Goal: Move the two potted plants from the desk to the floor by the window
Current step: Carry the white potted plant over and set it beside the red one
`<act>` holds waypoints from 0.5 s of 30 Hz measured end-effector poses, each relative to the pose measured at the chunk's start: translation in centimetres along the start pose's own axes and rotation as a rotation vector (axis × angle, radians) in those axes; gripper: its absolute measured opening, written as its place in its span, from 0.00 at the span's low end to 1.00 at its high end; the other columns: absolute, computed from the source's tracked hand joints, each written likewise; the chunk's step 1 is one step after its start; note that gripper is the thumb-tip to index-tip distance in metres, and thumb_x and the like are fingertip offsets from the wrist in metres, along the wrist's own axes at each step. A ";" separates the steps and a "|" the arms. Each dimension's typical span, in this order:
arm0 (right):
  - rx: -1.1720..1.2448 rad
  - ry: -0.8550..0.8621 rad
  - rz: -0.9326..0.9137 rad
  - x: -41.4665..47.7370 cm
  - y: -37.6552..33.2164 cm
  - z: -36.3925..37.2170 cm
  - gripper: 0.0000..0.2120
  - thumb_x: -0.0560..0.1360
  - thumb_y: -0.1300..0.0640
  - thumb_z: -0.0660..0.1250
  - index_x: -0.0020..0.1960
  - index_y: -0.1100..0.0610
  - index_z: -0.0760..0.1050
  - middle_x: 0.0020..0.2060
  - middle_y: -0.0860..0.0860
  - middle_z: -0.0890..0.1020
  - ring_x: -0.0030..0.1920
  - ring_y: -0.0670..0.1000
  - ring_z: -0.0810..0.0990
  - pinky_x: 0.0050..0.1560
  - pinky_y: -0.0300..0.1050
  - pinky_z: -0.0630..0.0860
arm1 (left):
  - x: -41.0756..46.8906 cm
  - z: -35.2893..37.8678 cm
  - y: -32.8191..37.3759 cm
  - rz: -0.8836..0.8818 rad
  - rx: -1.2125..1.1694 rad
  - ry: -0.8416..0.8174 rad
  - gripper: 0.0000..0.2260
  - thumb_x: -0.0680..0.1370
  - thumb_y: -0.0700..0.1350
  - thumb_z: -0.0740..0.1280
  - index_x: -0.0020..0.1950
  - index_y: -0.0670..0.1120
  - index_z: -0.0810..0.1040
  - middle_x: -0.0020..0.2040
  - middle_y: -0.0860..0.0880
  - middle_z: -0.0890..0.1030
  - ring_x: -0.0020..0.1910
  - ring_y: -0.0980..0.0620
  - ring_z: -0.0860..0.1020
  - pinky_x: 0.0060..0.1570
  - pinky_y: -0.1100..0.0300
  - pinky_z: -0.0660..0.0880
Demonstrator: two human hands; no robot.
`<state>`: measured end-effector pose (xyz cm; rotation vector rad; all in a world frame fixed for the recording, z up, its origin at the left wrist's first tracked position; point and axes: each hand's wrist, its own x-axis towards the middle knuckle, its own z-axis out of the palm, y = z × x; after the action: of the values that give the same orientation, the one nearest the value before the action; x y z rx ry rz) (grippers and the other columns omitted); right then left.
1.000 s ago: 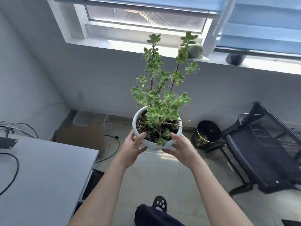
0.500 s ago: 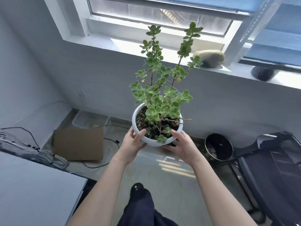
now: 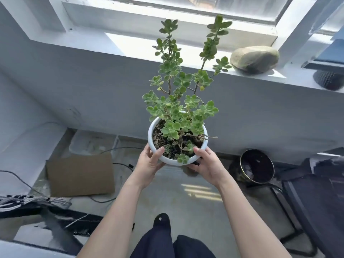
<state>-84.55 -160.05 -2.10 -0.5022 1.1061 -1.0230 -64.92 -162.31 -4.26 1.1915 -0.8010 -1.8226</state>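
Pale floor tiles (image 3: 186, 207) fill the middle of your view, running from your feet to the grey wall (image 3: 93, 86) under the window. Nearest you, at the left edge, a tangle of cables (image 3: 28, 201) lies over a dark frame, and your dark shoe (image 3: 161, 220) is planted on the tiles just ahead of you.

You are partway through the first carry. One potted plant (image 3: 177, 138) is off the desk and in the air over the floor, not yet set down. No second plant shows here, so judge that one as yet to be fetched.

Both arms reach forward, forearms bare and slightly converging. Your left hand (image 3: 149, 165) cups the near left side of the white pot, thumb hooked over the rim, fingers wrapped beneath. Your right hand (image 3: 208, 167) mirrors it on the near right side, thumb on the rim, fingers curled under the base. Both are closed firmly on the pot, which sits upright between them with its stems rising toward the window.

Farther out, a flat piece of cardboard (image 3: 80, 174) lies on the floor to the left, and a dark round bin (image 3: 256, 167) stands to the right beside a black chair (image 3: 316, 202). Bare tile lies between them, below the pot, and looks like your landing spot.

Farthest off, a smooth stone (image 3: 254, 59) rests on the sunlit sill (image 3: 130, 45), with the window frame (image 3: 167, 13) above it.
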 end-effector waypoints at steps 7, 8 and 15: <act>0.030 -0.015 0.035 6.5 2.7 -2.1 0.22 0.69 0.58 0.68 0.62 0.58 0.73 0.55 0.56 0.83 0.55 0.55 0.82 0.52 0.55 0.79 | 5.8 -2.4 -3.2 -0.021 -0.021 0.048 0.23 0.66 0.53 0.72 0.60 0.53 0.75 0.61 0.44 0.78 0.66 0.39 0.72 0.64 0.37 0.69; 0.036 -0.016 0.043 7.6 3.4 -2.7 0.22 0.69 0.58 0.68 0.62 0.59 0.73 0.55 0.56 0.83 0.56 0.56 0.81 0.55 0.57 0.78 | 6.7 -2.8 -4.0 -0.021 -0.018 0.057 0.23 0.65 0.54 0.72 0.60 0.53 0.75 0.61 0.45 0.79 0.65 0.40 0.73 0.64 0.37 0.69; 0.029 -0.009 0.074 14.9 9.9 -7.0 0.18 0.68 0.58 0.69 0.58 0.56 0.75 0.54 0.57 0.82 0.51 0.55 0.82 0.48 0.50 0.80 | 13.0 -5.7 -11.0 -0.034 -0.019 0.082 0.31 0.59 0.59 0.77 0.59 0.53 0.75 0.59 0.47 0.80 0.63 0.41 0.75 0.62 0.39 0.71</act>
<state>-85.47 -167.28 -19.84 -0.4390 1.0926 -0.9703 -65.73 -168.86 -20.97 1.2665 -0.7199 -1.7932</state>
